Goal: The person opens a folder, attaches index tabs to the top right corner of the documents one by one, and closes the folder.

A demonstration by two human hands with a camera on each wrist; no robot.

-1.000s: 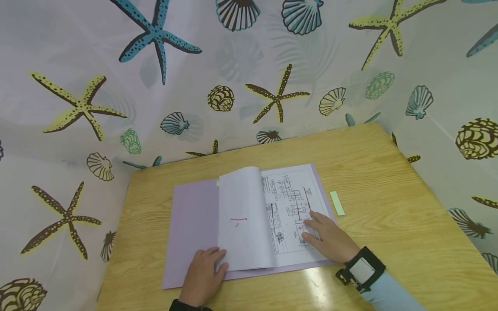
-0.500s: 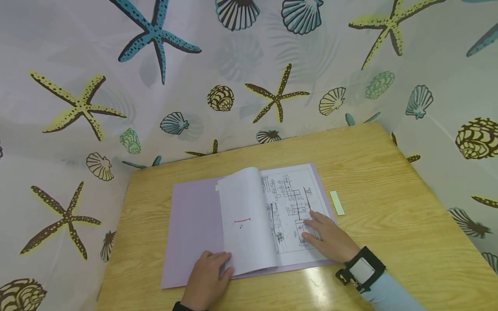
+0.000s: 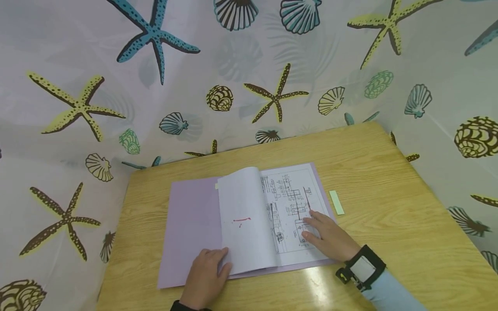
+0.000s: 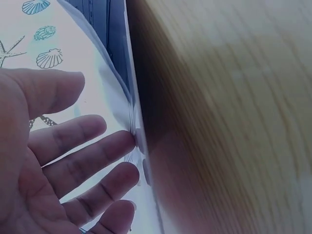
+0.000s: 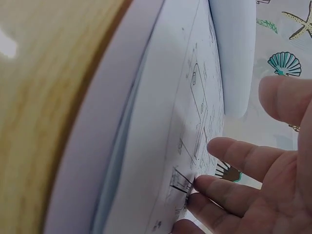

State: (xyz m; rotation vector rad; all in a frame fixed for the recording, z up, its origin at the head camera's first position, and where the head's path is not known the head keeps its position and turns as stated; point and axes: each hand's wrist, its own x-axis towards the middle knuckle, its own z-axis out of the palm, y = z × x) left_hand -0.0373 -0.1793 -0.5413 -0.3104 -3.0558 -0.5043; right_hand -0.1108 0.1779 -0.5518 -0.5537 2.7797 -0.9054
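A folder with a purple cover (image 3: 190, 229) lies spread on the table. Its left white page (image 3: 243, 198) bulges up near the fold and bears a red mark. Line drawings in black and red fill the right page (image 3: 289, 246). My left hand (image 3: 206, 274) rests at the lower left edge of the white page, over the purple cover; the left wrist view shows its fingers (image 4: 92, 151) loosely bent, with fingertips against the surface. My right hand (image 3: 330, 237) lies on the drawing, its fingers (image 5: 234, 151) spread and touching the paper in the right wrist view.
A pale green strip (image 3: 336, 202) lies on the wooden table (image 3: 381, 172) to the right of the folder. Behind and at both sides hangs a white cloth (image 3: 233, 56) printed with starfish and shells. The right wrist wears a black strap (image 3: 365, 268).
My left hand and the left page's free edge have shifted slightly right, then a touch back left. The purple cover's left side has slid a little left. My right hand stays put.
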